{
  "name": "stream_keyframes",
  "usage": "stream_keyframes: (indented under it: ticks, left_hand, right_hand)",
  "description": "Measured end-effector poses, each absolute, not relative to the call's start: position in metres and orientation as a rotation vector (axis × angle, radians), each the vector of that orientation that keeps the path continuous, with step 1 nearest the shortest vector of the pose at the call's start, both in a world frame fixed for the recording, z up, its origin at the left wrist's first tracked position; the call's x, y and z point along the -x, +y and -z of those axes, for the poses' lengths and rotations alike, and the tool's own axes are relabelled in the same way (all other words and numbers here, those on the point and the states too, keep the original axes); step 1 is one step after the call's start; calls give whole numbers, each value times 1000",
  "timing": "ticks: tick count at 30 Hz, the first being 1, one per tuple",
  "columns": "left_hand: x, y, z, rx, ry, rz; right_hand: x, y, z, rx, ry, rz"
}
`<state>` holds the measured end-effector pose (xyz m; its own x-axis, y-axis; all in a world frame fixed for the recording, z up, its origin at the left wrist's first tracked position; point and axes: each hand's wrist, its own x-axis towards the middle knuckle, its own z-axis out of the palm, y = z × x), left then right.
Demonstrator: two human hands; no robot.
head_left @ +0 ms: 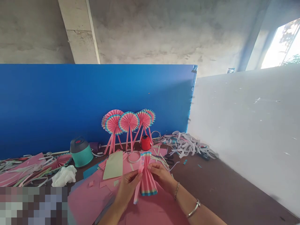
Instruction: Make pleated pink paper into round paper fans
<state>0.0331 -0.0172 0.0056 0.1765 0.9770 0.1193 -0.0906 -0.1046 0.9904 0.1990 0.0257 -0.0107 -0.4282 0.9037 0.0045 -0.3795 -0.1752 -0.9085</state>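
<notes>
Both my hands hold a pleated pink paper fan (147,181) with a blue-green edge, pinched at its middle so both ends flare. My left hand (127,187) grips its left side together with a pink strip (138,184) that hangs down. My right hand (161,176) pinches the right side; the wrist wears a chain bracelet and a metal bangle. Pink paper sheets (93,200) lie under my hands on the brown table (211,184).
Several finished round pink fans on sticks (127,125) lean against the blue board (70,103). A teal jar (81,152), a red container (145,142), a tape ring (133,156), a pale green sheet (114,165), scissors (169,157), white paper scraps (187,143), crumpled tissue (64,175); white wall on right.
</notes>
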Motion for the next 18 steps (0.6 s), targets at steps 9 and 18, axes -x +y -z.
stream_keyframes:
  ticks: [9, 18]
  left_hand:
    - [-35, -13, 3, -1347, 962, -1210]
    - [-35, -12, -1, -1298, 868, -1192]
  right_hand:
    - [-197, 25, 8, 714, -1198, -1714]
    - [-197, 24, 9, 708, -1213, -1733]
